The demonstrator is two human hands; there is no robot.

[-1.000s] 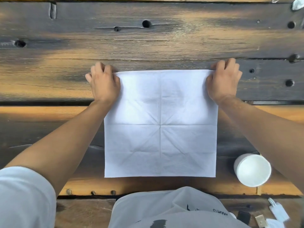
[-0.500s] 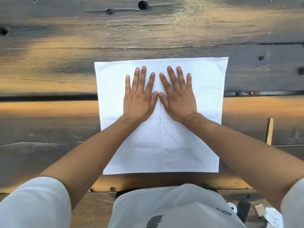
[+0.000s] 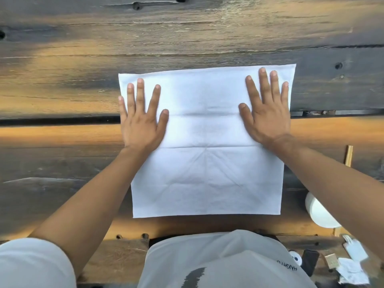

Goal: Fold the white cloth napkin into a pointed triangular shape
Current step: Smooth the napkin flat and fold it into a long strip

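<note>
The white cloth napkin (image 3: pixel 205 163) lies flat and unfolded on the wooden table (image 3: pixel 187 38), a square with crease lines crossing at its middle. My left hand (image 3: pixel 142 117) presses palm-down on its far left part, fingers spread, the little finger at the left edge. My right hand (image 3: pixel 267 109) presses palm-down on its far right part, fingers spread, close to the right edge. Neither hand grips the cloth.
A white cup (image 3: pixel 318 213) stands at the near right, partly behind my right forearm. A thin wooden stick (image 3: pixel 348 155) lies to the right of the napkin. Small white and dark items (image 3: pixel 351 265) sit at the bottom right corner.
My hands went from the far corners to the napkin's middle, side by side, and have now slid apart to its left and right sides. The napkin stays flat.
</note>
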